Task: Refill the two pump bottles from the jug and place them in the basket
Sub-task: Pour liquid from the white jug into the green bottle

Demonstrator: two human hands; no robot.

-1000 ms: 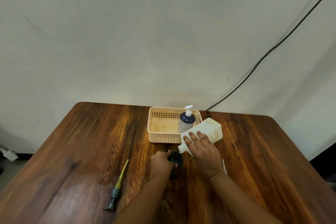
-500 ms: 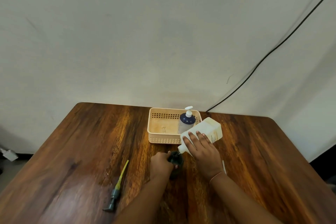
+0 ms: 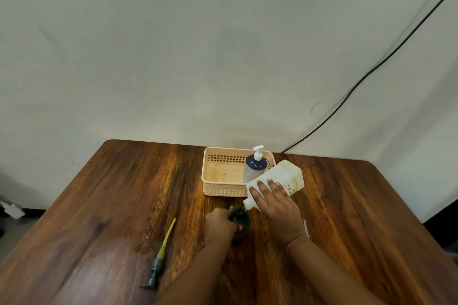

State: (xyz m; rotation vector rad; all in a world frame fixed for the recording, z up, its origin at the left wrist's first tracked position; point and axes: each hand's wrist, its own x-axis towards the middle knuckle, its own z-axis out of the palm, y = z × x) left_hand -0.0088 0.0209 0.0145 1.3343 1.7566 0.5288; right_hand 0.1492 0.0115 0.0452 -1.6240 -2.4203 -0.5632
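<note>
Your right hand [image 3: 275, 208] is clamped on the jug [image 3: 285, 176], fingers spread over its upper face; the thumb is hidden. The jug is tilted, and its long axis runs from far-right and high down to near-left, with the spout [image 3: 246, 204] as the low end. The spout sits at the mouth of the dark bottle [image 3: 240, 218]. Touching or just above, too small to tell, and no stream is visible.

That's the relation that matters: the bottle mouth lies just near-left of your right grip, under the spout. Any roll of the jug off that axis likely spills onto the table [image 3: 99, 205].

Your left hand [image 3: 219, 224] wraps the dark bottle from its left side, fingers curled round it, with the bottle upright on the table. The left hand is the nearer one to it.

The basket [image 3: 223, 192] stands just beyond both hands, its front wall near the spout end. 1 pump bottle [image 3: 255, 166], navy shoulder and white head, stands in its right part, partly behind the jug. Bottle 2 would go to its left, I judge.

The loose pump [image 3: 158, 257] with the yellow tube lies near-left, well apart from your left hand, tube end pointing toward the hands. My read is 1 of 2 done and this is fill 2. The pump goes on after, and your left hand is closer to it.
</note>
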